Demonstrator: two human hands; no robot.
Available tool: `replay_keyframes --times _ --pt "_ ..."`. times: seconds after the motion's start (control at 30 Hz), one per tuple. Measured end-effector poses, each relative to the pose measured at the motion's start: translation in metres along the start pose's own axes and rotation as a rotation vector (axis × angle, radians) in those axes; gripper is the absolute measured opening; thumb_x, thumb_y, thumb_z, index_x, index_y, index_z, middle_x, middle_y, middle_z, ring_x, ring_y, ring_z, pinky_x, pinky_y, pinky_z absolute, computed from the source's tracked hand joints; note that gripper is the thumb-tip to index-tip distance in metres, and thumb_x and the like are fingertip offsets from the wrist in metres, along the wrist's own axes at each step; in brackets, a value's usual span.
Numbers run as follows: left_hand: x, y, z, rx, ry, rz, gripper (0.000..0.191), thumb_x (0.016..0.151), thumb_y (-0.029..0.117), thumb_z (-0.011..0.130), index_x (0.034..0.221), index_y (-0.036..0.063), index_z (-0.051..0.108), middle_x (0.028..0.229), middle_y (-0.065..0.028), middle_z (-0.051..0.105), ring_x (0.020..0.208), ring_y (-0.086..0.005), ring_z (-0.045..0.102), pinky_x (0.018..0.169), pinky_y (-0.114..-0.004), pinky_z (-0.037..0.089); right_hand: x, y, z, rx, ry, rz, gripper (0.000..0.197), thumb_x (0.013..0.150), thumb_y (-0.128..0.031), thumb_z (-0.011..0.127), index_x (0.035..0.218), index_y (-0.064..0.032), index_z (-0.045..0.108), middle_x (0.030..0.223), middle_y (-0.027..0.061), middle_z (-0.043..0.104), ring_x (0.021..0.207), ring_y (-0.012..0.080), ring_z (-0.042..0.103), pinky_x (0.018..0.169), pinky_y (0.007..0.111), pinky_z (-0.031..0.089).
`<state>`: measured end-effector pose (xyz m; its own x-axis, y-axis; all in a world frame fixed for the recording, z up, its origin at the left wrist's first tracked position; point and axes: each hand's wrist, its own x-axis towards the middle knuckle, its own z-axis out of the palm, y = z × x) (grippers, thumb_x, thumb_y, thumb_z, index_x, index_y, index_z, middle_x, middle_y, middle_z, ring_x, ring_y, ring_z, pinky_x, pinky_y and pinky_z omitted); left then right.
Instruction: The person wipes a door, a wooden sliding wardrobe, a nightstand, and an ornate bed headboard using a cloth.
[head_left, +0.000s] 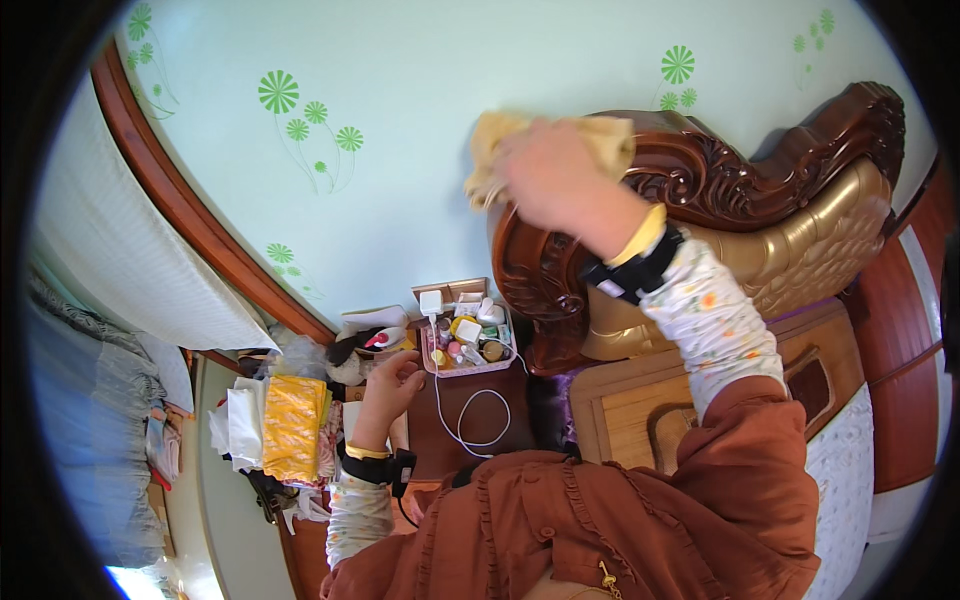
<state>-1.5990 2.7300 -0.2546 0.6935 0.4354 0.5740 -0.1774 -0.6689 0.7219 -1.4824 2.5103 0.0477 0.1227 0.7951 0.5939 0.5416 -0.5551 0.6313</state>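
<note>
My right hand (551, 176) presses a tan cloth (607, 139) onto the top left curl of the carved wooden headboard (697, 169), close to the wall. Both the hand and the cloth look slightly blurred. Gold tufted padding (795, 255) fills the headboard below the carved rail. My left hand (386, 394) holds nothing and hovers above the dark bedside table, fingers apart and a little curled. Just right of it stands a pink basket (472, 370) of small bottles and jars. A white charger (431, 302) is plugged in behind the basket.
A white cable (484, 394) loops over the bedside table (465, 420). Folded yellow fabric (292, 427) and white bags are piled at the left. A pale curtain (157, 195) hangs beside a wooden window frame (202, 232). The bed bears a brown woven mat (626, 390).
</note>
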Motion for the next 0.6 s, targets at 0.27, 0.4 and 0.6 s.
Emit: replay_keyframes --times 0.27,0.4,0.6 --pt "0.007 0.005 -0.013 0.016 0.028 0.071 0.038 0.076 0.012 0.072 0.111 0.0017 0.062 0.083 -0.0117 0.067 0.069 -0.0186 0.065 0.065 -0.029 0.052 -0.033 -0.081 0.081 -0.181 0.178 -0.434 0.015 0.073 -0.020 0.058 0.073 -0.0139 0.071 0.084 0.0038 0.063 0.087 0.0247 0.055 0.079 0.042 0.040" --pt "0.011 -0.002 -0.022 0.017 -0.005 0.058 0.037 0.076 0.013 0.071 0.110 0.0025 0.062 0.084 -0.0123 0.067 0.070 -0.0193 0.065 0.065 -0.030 0.052 -0.022 -0.058 0.069 0.338 -0.393 -0.585 0.014 0.066 -0.011 0.065 0.078 -0.0152 0.071 0.091 0.0059 0.066 0.091 0.0267 0.061 0.070 0.040 0.049" --pt "0.037 0.018 -0.040 0.010 0.061 0.188 0.034 0.079 0.013 0.068 0.110 0.0024 0.062 0.080 -0.0132 0.067 0.065 -0.0211 0.064 0.062 -0.031 0.052 -0.007 0.012 0.021 0.790 0.385 -0.396 0.034 0.072 -0.004 0.060 0.103 -0.0144 0.067 0.114 0.0130 0.061 0.104 0.0287 0.059 0.089 0.034 0.048"
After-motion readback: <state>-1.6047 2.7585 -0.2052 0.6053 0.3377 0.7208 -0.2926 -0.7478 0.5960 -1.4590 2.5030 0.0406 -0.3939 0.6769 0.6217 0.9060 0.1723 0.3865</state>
